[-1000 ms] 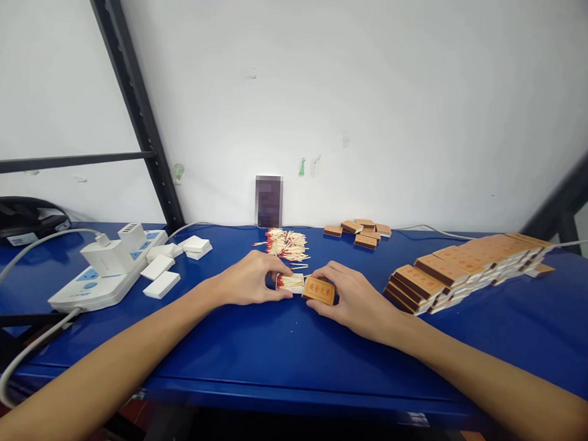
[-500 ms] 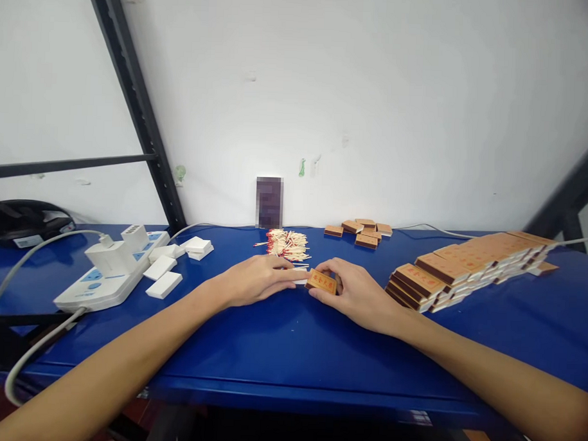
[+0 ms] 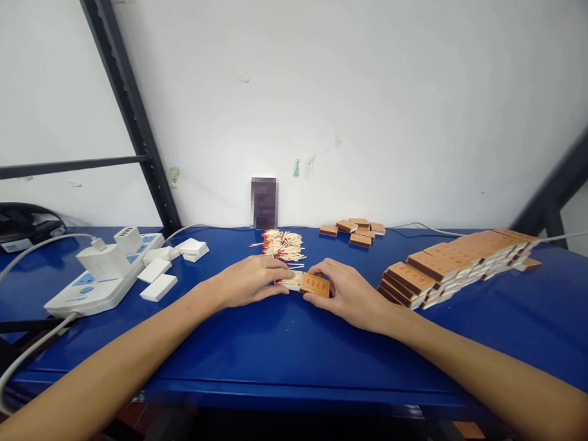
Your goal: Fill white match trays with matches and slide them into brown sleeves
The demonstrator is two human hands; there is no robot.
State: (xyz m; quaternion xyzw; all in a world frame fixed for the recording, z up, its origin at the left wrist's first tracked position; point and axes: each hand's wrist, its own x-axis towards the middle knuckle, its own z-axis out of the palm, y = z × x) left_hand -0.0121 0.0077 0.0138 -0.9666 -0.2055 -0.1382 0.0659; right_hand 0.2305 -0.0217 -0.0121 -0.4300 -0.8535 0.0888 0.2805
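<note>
At the middle of the blue table (image 3: 289, 349) my two hands meet over one matchbox. My right hand (image 3: 352, 293) grips the brown matchbox sleeve (image 3: 315, 285) with thumb and fingers. My left hand (image 3: 251, 280) is closed on the white inner tray of matches (image 3: 292, 280), which sticks out of the sleeve's left end. Just behind lies a loose pile of matches (image 3: 282, 244) with red heads.
Stacked full matchboxes (image 3: 454, 265) fan out at the right. Several brown sleeves (image 3: 354, 228) lie at the back. White empty trays (image 3: 163, 270) and a power strip (image 3: 99, 271) with plugged chargers and cables sit at the left. A slanted black frame post (image 3: 128, 112) rises behind.
The tray has gone further into the sleeve than a second ago, with less of it showing. Both hands stayed at the same spot; the view shifted slightly.
</note>
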